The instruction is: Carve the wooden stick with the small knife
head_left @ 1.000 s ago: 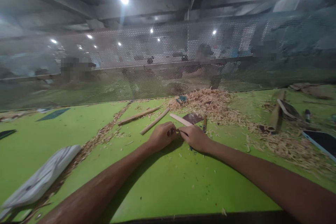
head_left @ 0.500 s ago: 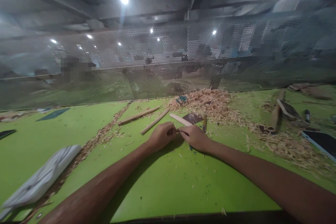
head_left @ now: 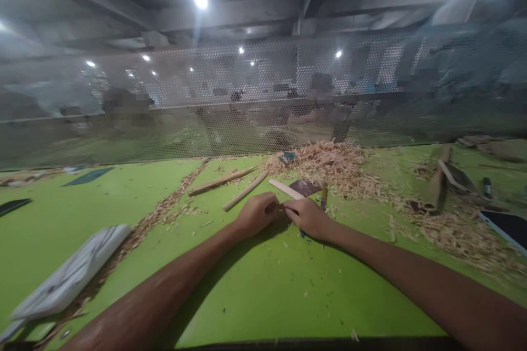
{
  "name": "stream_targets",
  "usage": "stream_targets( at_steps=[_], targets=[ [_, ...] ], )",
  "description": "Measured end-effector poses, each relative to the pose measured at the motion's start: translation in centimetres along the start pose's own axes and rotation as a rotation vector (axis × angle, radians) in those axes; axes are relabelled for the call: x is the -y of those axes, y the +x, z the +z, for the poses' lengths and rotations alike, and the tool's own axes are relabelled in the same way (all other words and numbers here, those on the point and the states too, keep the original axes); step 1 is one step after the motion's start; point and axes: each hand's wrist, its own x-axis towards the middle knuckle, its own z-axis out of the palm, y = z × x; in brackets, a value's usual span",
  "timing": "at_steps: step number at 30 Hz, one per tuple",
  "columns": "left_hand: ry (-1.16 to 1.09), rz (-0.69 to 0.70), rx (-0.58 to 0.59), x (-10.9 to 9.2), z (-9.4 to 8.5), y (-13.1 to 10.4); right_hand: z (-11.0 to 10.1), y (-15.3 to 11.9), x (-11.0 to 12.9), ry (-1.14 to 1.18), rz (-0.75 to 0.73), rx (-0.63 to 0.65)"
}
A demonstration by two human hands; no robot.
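My left hand (head_left: 257,215) and my right hand (head_left: 312,219) meet over the green table, fingers curled and fingertips almost touching. Both are closed in a pinch; a small dark thing shows between the fingertips, too little to name. Just beyond my right hand lies a pale, smooth wooden strip (head_left: 284,187), its near end hidden behind the hand. A dark brown sheet (head_left: 305,187) lies beside that strip. Next to it is a narrow tool with a yellowish-brown handle (head_left: 324,195), partly covered by my right hand. Beyond my left hand rests a slim wooden stick (head_left: 245,191).
A longer rough stick (head_left: 221,181) lies further left. Curly wood shavings (head_left: 329,159) are heaped at the perforated screen (head_left: 255,120) and trail right towards a phone (head_left: 504,229). A white striped cloth bundle (head_left: 74,271) sits at left. Bamboo-like pieces (head_left: 437,186) lie at right.
The view has shifted slightly, so the scene sits a little further right. Both hands keep almost the same pose, fingertips together.
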Motion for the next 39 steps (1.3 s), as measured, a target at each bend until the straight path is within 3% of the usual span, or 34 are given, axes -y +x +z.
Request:
stream_targets(
  at_steps=[10, 21, 31, 39],
  targets=[
    [-0.006, 0.014, -0.007, 0.5, 0.4, 0.0, 0.0, 0.0, 0.0, 0.002, 0.016, 0.016],
    [0.059, 0.013, 0.010, 0.1, 0.3, -0.2, 0.0, -0.2, 0.4, -0.183, -0.034, 0.057],
    [0.108, -0.024, -0.029, -0.5, 0.5, -0.1, 0.1, -0.1, 0.6, -0.251, -0.017, 0.088],
    [0.124, -0.089, 0.015, -1.3, 0.0, 0.1, 0.1, -0.1, 0.7, -0.268, -0.015, 0.096]
  ],
)
